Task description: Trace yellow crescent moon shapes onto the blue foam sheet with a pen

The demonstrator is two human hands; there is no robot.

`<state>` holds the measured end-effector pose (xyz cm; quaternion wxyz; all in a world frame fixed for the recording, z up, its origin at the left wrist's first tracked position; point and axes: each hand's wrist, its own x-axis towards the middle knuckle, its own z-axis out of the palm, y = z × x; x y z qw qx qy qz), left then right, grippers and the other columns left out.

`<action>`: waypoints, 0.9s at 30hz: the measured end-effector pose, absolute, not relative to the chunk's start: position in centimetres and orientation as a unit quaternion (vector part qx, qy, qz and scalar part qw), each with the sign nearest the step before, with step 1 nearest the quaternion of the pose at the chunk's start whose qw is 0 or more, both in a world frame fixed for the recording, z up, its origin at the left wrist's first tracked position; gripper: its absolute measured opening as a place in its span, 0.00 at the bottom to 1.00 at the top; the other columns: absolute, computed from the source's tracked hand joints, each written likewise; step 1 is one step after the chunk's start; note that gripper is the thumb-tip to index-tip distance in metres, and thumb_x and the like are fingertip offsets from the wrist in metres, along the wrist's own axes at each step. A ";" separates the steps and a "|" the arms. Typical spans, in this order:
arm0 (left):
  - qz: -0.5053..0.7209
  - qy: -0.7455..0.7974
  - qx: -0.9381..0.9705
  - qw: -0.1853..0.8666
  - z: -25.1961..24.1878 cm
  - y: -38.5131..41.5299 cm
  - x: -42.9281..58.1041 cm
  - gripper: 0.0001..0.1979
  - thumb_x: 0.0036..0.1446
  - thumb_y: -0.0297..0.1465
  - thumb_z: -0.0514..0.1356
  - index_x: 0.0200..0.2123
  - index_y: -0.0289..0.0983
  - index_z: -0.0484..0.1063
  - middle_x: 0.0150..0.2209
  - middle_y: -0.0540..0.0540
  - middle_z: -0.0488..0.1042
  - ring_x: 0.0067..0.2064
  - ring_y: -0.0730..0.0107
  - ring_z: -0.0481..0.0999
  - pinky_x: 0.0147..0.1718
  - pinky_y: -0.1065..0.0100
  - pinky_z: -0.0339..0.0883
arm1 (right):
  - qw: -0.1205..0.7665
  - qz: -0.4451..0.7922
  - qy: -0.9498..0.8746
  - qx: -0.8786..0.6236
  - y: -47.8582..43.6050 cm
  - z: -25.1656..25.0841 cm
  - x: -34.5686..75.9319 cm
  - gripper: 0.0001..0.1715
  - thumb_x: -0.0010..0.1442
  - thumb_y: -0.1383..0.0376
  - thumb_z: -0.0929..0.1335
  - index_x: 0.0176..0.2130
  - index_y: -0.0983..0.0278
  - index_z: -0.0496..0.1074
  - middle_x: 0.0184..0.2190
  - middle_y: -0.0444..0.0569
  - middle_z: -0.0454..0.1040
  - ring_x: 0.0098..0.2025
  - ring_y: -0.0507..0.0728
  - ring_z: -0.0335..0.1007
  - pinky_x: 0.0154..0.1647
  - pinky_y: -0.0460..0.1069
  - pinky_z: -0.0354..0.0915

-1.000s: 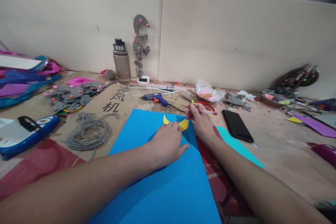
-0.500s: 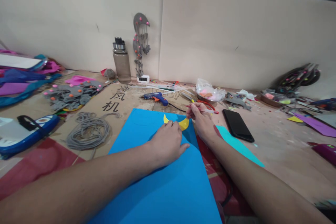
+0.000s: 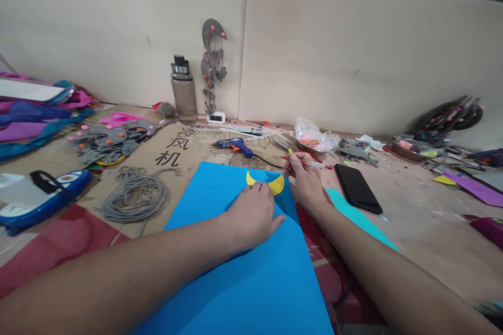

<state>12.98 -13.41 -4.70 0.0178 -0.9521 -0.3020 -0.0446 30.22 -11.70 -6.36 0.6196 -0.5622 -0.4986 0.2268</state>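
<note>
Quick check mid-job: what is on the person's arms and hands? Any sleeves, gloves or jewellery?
Nothing is worn on either. The left hand and right hand have no gloves, and no rings show from the head view. The left forearm and right forearm are uncovered right down to the picture's bottom edge. No sleeve, watch, band or marking is visible on either.

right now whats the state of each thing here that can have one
left hand: open, fingers pressing the yellow crescent
right hand: shut on the pen
yellow crescent: flat on the blue sheet
phone: lying flat, screen dark
water bottle: upright, lid on
glue gun: lying on its side
grey cord: coiled
</note>
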 end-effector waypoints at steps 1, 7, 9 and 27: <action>-0.045 -0.300 -0.952 0.024 -4.7 -13.4 13.0 0.29 0.64 0.46 0.51 0.52 0.25 0.71 0.48 0.30 0.73 0.51 0.47 0.71 0.49 0.56 0.66 | 0.618 0.227 -0.509 -0.554 -11.8 -6.1 29.8 0.16 0.61 0.50 0.64 0.36 0.60 0.65 0.25 0.42 0.70 0.27 0.53 0.66 0.31 0.49 0.64; -0.037 -0.287 -0.956 0.042 -4.9 -13.3 13.2 0.28 0.64 0.46 0.52 0.48 0.26 0.74 0.46 0.30 0.75 0.49 0.47 0.73 0.49 0.54 0.65 | 0.537 0.271 -0.594 -0.534 -11.8 -4.8 27.3 0.17 0.61 0.50 0.65 0.35 0.62 0.70 0.26 0.44 0.72 0.28 0.53 0.67 0.31 0.48 0.64; -0.038 -0.280 -0.958 0.037 -5.0 -13.3 13.3 0.29 0.64 0.46 0.52 0.49 0.25 0.74 0.48 0.29 0.75 0.50 0.46 0.73 0.50 0.53 0.65 | 0.509 0.282 -0.616 -0.531 -11.3 -4.3 26.9 0.17 0.61 0.51 0.65 0.35 0.62 0.70 0.27 0.44 0.72 0.29 0.53 0.67 0.31 0.48 0.64; -0.003 -0.290 -0.957 -0.029 -3.9 -13.7 13.0 0.47 0.57 0.60 0.50 0.57 0.19 0.68 0.56 0.21 0.68 0.57 0.38 0.67 0.56 0.48 0.59 | 0.495 0.234 -0.607 -0.576 -8.0 -7.0 26.2 0.16 0.61 0.51 0.65 0.31 0.61 0.66 0.21 0.43 0.70 0.23 0.53 0.65 0.26 0.47 0.61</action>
